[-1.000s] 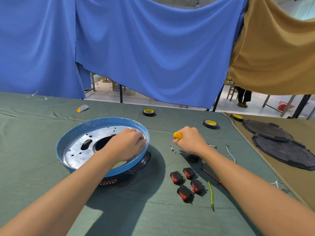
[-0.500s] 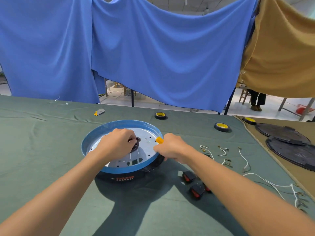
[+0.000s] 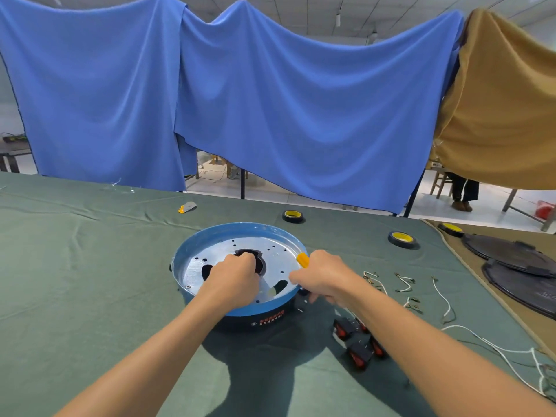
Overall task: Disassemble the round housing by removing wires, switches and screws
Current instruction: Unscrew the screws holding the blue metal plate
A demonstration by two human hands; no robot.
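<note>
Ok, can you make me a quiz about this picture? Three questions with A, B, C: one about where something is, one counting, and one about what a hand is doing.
1. Where do the loose black-and-red switches lie, compared with the round housing?
A. Inside it
B. On the green cloth to its right
C. Stacked on its rim

2. How many tape rolls with yellow middles can you see?
A. One
B. Two
C. Three

3. What is the right hand doing?
A. Gripping a yellow-handled tool
B. Lying flat on the table
C. Holding up a switch

Answers:
1 B: the switches sit together on the cloth, under the right forearm, outside the housing.
2 C: three rolls show along the far side of the table.
3 A: the fingers are curled round the tool, and its yellow end pokes out above the fist.
</note>
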